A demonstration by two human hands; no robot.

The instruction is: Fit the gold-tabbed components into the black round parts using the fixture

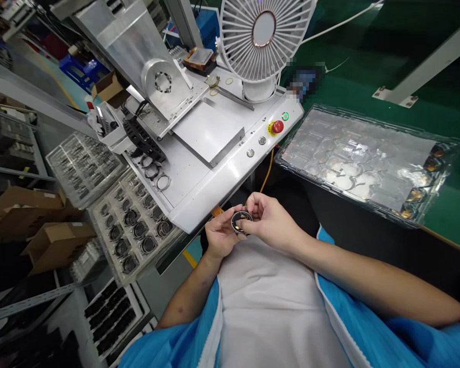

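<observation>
Close to my body, just past the machine's front edge, both hands hold one small round watch case (240, 223). It has a dark inside, a metallic rim and a gold-coloured part in it. My left hand (223, 232) grips its left side between thumb and fingers. From the right, my right hand (269, 221) closes on the case, with the thumb over its face and the fingers at its far rim. The fingers cover part of the case, so its underside is hidden.
Ahead stands a white bench machine (214, 186) with a red stop button (277, 127), tweezers (235, 97) and a white fan (263, 30). Several watch cases fill a clear tray (132, 204) at left. A film-covered plastic tray (352, 148) lies at right beside a metal post (425, 61).
</observation>
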